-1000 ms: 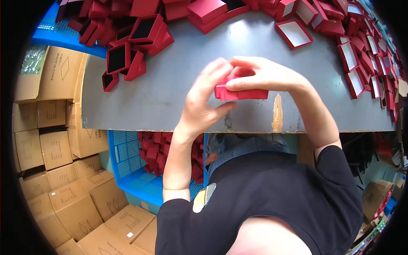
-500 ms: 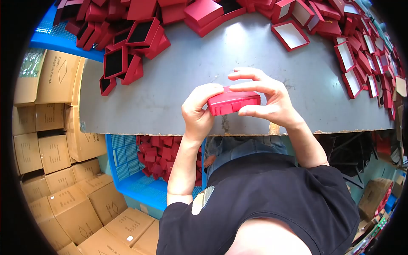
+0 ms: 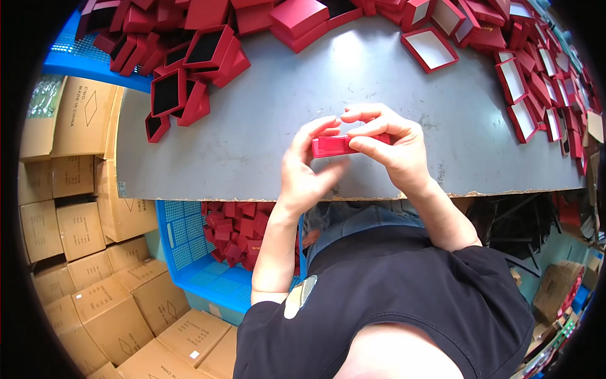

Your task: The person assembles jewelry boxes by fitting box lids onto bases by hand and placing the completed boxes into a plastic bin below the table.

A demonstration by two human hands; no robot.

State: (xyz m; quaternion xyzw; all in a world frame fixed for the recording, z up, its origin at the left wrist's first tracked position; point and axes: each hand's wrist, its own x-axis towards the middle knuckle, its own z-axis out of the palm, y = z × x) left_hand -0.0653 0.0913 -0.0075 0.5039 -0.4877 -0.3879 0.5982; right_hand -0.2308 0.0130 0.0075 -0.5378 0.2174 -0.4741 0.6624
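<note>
A small red gift box (image 3: 332, 146) is held up over the grey tabletop in front of my chest. My right hand (image 3: 394, 142) pinches its right end between thumb and fingers. On the other side, my left hand (image 3: 308, 165) has its fingers around the box's far left edge, seemingly touching it. The left thumb is blurred and hangs below the box, apart from it. Part of the box is hidden behind my right fingers.
Red box halves with black inserts (image 3: 169, 93) are heaped at the back left by a blue crate (image 3: 104, 74). White-lined red lids (image 3: 431, 50) pile up at the right. Below the table (image 3: 252, 170), a blue basket (image 3: 211, 281) holds small red boxes. Cartons (image 3: 82, 224) stack at left.
My left thumb has come off the box and dropped below it. My right hand has closed on the box's right end. The box has turned so its narrow side shows.
</note>
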